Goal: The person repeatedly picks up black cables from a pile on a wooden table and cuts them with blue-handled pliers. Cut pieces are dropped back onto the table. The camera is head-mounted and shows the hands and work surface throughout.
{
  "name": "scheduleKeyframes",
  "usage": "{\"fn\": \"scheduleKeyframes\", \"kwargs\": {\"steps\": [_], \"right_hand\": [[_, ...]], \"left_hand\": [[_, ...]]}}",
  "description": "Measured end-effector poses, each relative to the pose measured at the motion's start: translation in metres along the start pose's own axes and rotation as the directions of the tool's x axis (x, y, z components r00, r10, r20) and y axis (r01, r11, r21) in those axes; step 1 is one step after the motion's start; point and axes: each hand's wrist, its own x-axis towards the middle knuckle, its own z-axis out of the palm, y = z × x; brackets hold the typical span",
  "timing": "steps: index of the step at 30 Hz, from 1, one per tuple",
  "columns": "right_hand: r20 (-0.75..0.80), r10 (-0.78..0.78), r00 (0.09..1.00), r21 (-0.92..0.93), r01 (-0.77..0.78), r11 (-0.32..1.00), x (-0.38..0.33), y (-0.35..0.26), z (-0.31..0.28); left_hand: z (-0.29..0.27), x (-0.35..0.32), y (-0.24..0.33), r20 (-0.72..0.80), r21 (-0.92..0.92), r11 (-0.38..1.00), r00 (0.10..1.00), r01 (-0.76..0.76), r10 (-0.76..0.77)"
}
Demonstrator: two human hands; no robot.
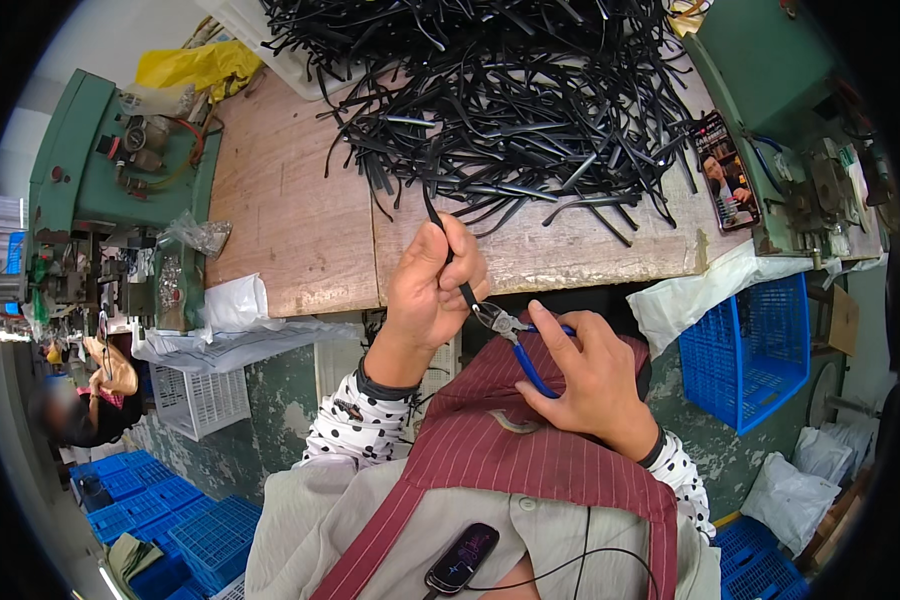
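My left hand (425,290) is closed around a black eyeglass temple (431,206). The temple's narrow end sticks up above the fingers, and its other end points down to the right. At that lower end are the jaws of a pair of blue-handled cutting pliers (499,320); whether they bite on it is too small to tell. The pliers' handles are gripped by my right hand (605,390), thumb on the lower handle and fingers on the upper. Just beyond both hands, a large tangled pile of black temples (530,140) covers much of the wooden bench (290,200).
Green machines (120,190) flank the bench, left and right. A phone (726,172) leans at the right end. Blue crates (750,350) stand at the right and lower left, and a white crate (202,400) sits below the left machine. Another person (90,410) is at far left.
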Motion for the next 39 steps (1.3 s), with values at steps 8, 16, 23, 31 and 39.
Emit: {"fn": "scheduleKeyframes", "kwargs": {"steps": [8, 16, 23, 31, 39], "right_hand": [[-0.039, -0.062, 0.997, -0.062, 0.059, 0.996, 0.003, 0.004, -0.002], [0.004, -0.060, 0.998, -0.023, 0.061, 0.998, -0.001, 0.003, 0.002], [-0.057, -0.007, 0.998, -0.052, 0.004, 0.999, -0.004, 0.003, 0.015], [-0.183, 0.052, 0.982, -0.032, -0.059, 0.998, -0.009, 0.014, 0.015], [-0.199, 0.070, 0.978, -0.010, -0.074, 0.997, -0.011, 0.016, 0.015]], "left_hand": [[0.001, 0.000, -0.003, -0.042, 0.011, 0.999, 0.998, 0.044, -0.043], [-0.009, -0.003, -0.006, 0.024, -0.052, 0.998, 0.999, 0.047, -0.045], [0.001, -0.009, -0.014, -0.139, 0.137, 0.971, 0.967, -0.196, 0.215], [-0.041, -0.011, 0.041, 0.214, 0.920, -0.360, 0.967, -0.152, 0.140], [-0.073, 0.012, 0.035, 0.121, 0.976, 0.170, 0.987, -0.138, 0.107]]}}
